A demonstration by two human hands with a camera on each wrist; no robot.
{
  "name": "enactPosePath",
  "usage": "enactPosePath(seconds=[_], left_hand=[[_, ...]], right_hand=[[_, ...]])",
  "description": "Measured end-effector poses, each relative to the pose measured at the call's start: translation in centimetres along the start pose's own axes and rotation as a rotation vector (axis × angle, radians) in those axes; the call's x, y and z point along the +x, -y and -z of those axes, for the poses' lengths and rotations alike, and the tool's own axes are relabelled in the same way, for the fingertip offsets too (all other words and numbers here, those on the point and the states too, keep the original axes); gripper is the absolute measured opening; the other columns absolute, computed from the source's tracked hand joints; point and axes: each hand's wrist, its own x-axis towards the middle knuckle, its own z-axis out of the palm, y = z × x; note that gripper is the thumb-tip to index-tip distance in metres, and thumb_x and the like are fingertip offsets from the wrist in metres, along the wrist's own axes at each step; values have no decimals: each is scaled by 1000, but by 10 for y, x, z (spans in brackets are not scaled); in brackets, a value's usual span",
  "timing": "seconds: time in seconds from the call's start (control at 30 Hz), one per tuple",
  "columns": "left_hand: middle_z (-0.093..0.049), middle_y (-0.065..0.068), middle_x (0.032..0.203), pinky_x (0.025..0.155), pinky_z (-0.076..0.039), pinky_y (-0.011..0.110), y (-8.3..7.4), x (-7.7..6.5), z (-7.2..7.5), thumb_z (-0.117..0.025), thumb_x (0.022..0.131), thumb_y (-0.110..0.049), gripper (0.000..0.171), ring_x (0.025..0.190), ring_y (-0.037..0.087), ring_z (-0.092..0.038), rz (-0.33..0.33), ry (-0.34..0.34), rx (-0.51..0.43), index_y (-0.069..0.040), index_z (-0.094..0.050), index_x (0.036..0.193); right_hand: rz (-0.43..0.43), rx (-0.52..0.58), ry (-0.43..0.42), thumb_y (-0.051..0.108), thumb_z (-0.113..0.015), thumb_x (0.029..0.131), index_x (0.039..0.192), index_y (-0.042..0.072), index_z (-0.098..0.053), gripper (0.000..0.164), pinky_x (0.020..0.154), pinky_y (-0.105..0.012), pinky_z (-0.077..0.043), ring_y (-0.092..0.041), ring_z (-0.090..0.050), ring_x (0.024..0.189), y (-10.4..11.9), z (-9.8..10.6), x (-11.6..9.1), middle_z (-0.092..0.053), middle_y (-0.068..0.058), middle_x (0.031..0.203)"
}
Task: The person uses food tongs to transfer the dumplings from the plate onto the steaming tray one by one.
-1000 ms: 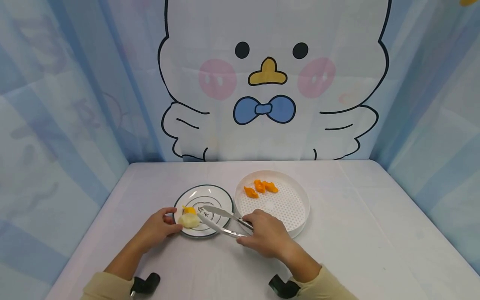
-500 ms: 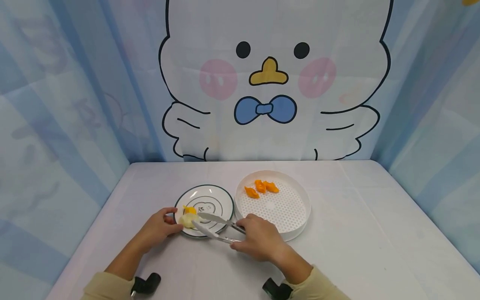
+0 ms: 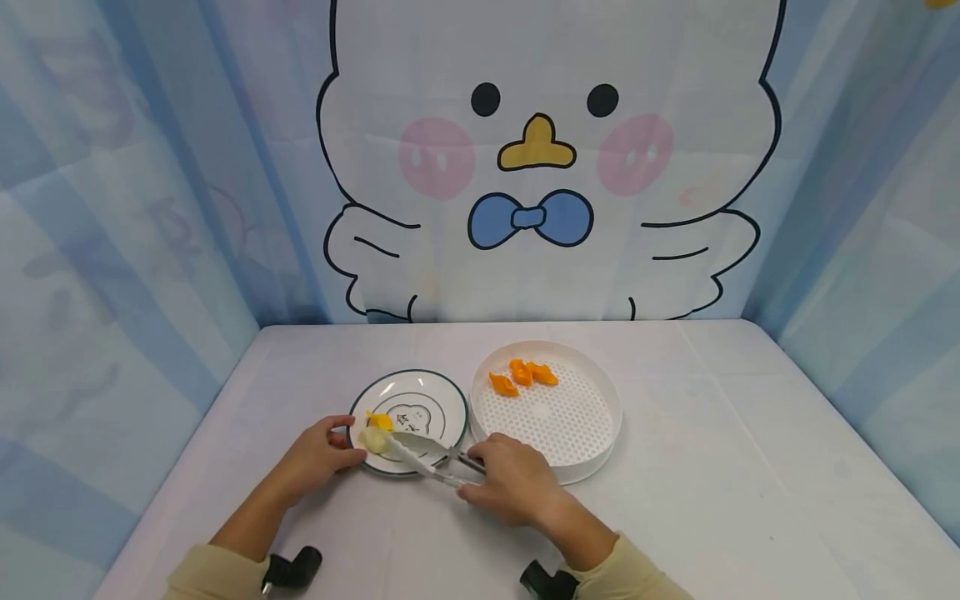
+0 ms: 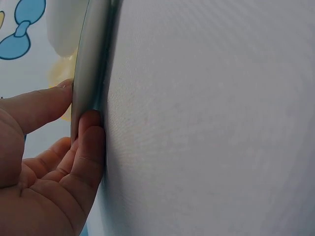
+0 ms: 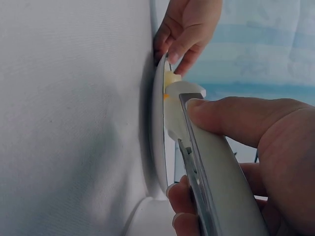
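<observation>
My left hand (image 3: 318, 458) pinches the left rim of a white plate with a dark line round its edge (image 3: 442, 404), thumb above and fingers beneath, as the left wrist view (image 4: 59, 157) shows. On the plate's left part lie a pale yellow, dumpling-like piece (image 3: 373, 439) and a smaller bright yellow piece (image 3: 380, 421) just behind it. Silver tongs with pale tips (image 3: 420, 457) are gripped in my right hand (image 3: 517, 479). Their tips reach over the plate to the pale piece's right side; whether they clasp it I cannot tell.
Right of the plate stands a round white perforated tray (image 3: 577, 425), close against it. Several orange twisted pieces (image 3: 503, 385) lie toward its back left. A white cloth covers the table (image 3: 712, 467); patterned curtains (image 3: 135, 250) close in the back and sides.
My right hand and the tongs have moved left and slightly nearer to me, bringing the tips down to the pale piece and closer together. My left hand stays on the rim.
</observation>
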Motion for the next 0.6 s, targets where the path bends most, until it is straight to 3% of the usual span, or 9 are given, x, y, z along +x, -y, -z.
enactPosePath(seconds=[0.6], left_hand=[[-53, 17, 105, 75, -47, 33, 0, 0, -1, -76, 88, -19, 67, 96, 30, -51, -10, -5, 1, 1, -44, 143]], right_hand=[[42, 47, -53, 30, -77, 81, 111, 6, -74, 38, 63, -29, -41, -12, -50, 74, -5, 6, -6, -61, 2, 89]])
